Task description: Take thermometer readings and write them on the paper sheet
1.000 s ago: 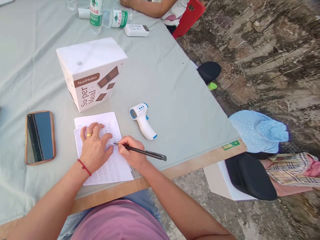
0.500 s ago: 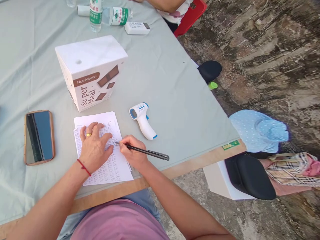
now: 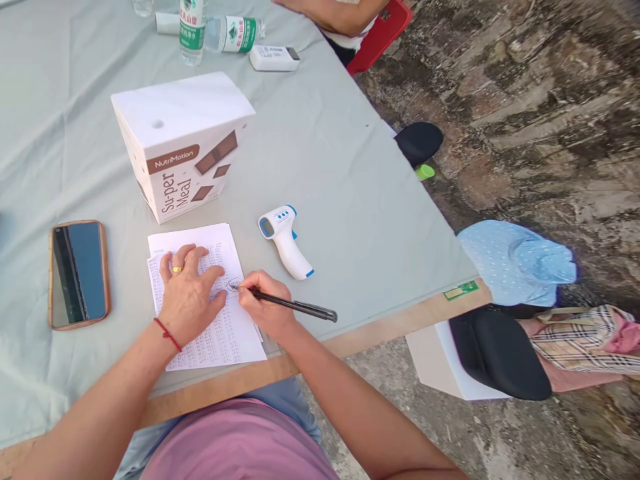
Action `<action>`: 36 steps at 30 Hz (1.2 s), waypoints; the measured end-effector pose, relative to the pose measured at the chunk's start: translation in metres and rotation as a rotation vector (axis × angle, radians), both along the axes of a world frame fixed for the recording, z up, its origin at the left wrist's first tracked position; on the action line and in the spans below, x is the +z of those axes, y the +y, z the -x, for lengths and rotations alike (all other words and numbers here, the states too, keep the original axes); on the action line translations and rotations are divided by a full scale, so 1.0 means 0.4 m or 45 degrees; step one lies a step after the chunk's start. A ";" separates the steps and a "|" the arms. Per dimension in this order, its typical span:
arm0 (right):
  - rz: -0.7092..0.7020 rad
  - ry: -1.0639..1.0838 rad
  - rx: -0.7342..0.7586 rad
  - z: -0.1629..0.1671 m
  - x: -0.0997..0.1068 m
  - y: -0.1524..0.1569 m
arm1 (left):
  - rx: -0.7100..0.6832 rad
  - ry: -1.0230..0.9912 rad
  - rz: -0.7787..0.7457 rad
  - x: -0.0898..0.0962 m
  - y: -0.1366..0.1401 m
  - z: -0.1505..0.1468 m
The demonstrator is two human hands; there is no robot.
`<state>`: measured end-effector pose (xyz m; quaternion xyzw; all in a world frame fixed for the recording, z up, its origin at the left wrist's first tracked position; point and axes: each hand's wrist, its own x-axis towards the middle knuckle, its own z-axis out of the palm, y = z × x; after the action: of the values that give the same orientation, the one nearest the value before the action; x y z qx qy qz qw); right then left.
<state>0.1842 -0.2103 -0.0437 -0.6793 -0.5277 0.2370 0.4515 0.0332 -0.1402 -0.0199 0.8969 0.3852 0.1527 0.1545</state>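
My left hand (image 3: 187,293) lies with spread fingers on the printed paper sheets (image 3: 215,340), a gold ring on one finger and a red cord at the wrist. In my right hand (image 3: 265,303) a black pen (image 3: 300,307) is pinched, its tip on the paper's right part beside a drawn loop. The sheets are stacked slightly askew near the table's front edge. A white and blue infrared thermometer (image 3: 286,243) lies just beyond my right hand. Behind the sheets stands a white "Su-per Meal" box (image 3: 187,160).
A phone (image 3: 79,275) in a brown-edged case lies left of the sheets. Water bottles (image 3: 191,33) and a small white box (image 3: 274,59) are at the back. Another person's arm (image 3: 340,13) rests at the far edge. A blue dotted cloth (image 3: 520,260) hangs beyond the right corner.
Almost nothing differs. The pen and my right hand have shifted very slightly, with the tip still at the drawn loop. At the far edge, the other person's arm has moved a little.
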 end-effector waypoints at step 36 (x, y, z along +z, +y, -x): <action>-0.282 -0.717 0.085 -0.072 -0.042 0.017 | 0.035 -0.095 0.101 -0.001 0.015 0.013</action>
<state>0.2131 -0.2037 -0.0604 -0.6472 -0.6768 -0.0048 0.3507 0.0281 -0.1343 -0.0203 0.8784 0.3973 0.1728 0.2020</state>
